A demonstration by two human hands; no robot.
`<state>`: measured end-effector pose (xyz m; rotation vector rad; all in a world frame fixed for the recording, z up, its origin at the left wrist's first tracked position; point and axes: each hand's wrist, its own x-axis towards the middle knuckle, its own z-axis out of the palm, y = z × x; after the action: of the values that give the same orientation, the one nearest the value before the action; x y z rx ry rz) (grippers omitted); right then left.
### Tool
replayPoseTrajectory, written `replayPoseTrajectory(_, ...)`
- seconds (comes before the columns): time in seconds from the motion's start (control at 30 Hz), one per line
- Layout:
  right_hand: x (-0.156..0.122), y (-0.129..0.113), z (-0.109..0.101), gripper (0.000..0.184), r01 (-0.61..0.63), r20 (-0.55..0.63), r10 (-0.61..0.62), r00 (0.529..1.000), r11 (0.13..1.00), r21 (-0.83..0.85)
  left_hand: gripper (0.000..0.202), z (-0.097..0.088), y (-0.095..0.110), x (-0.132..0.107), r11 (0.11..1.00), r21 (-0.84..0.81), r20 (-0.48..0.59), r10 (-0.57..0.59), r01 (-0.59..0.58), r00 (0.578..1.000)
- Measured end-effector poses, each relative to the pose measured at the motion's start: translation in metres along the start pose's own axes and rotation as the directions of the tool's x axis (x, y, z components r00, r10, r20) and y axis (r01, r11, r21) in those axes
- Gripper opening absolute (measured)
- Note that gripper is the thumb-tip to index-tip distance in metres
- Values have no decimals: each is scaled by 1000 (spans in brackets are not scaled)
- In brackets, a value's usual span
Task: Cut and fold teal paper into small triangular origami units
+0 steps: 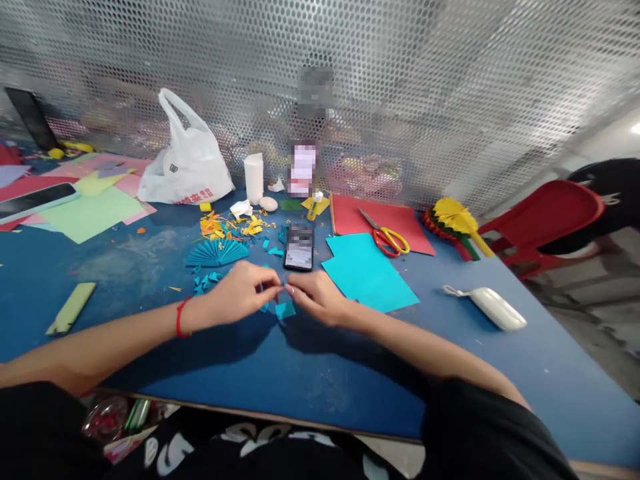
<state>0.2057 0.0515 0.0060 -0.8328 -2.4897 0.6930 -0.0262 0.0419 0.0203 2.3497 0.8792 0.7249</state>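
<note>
My left hand (245,290), a red cord round its wrist, meets my right hand (320,297) above the middle of the table. The fingertips of both are pinched together on a small piece of turquoise paper (285,311), partly hidden by the fingers. Just beyond the hands lies a black phone (299,248) with its screen lit. To the left sit a pleated blue paper fan (217,253) and a heap of blue paper scraps (206,283). Turquoise sheets (371,273) lie right of my right hand.
Scissors (385,237) rest on red paper (345,212). A white plastic bag (193,157), a white roll (254,179) and another phone (303,170) stand along the perforated metal wall. A white case (497,308) lies right, a green strip (73,308) left. A red chair (550,220) stands beyond the edge.
</note>
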Motion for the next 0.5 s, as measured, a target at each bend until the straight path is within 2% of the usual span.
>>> replayPoseTrajectory(0.07, -14, 1, 12, 34, 56, 11, -56, 998, 998, 19, 23, 20, -3, -14, 994, 51, -21, 97, -96, 995)
replayPoseTrajectory(0.13, -24, 3, 22, 30, 109, 42, -111, 993, 993, 44, 21, 37, -6, -19, 978, 49, 1, 201, -201, 980)
replayPoseTrajectory(0.2, -29, 6, 28, 28, 107, 59, -113, 992, 990, 95, 19, 47, -7, -20, 974, 15, 19, 225, -225, 974)
replayPoseTrajectory(0.27, -31, 7, 29, 27, 41, 63, -51, 997, 987, 155, 19, 49, -4, -18, 974, 20, 37, 224, -225, 974)
replayPoseTrajectory(0.4, -29, 8, 23, 23, 9, 66, -24, 998, 975, 222, 21, 45, -2, -6, 962, 41, 60, 266, -269, 962)
replayPoseTrajectory(0.5, -28, 7, 16, 25, -79, 106, 50, 993, 951, 297, 22, 43, -1, -2, 988, -51, 85, 151, -147, 985)
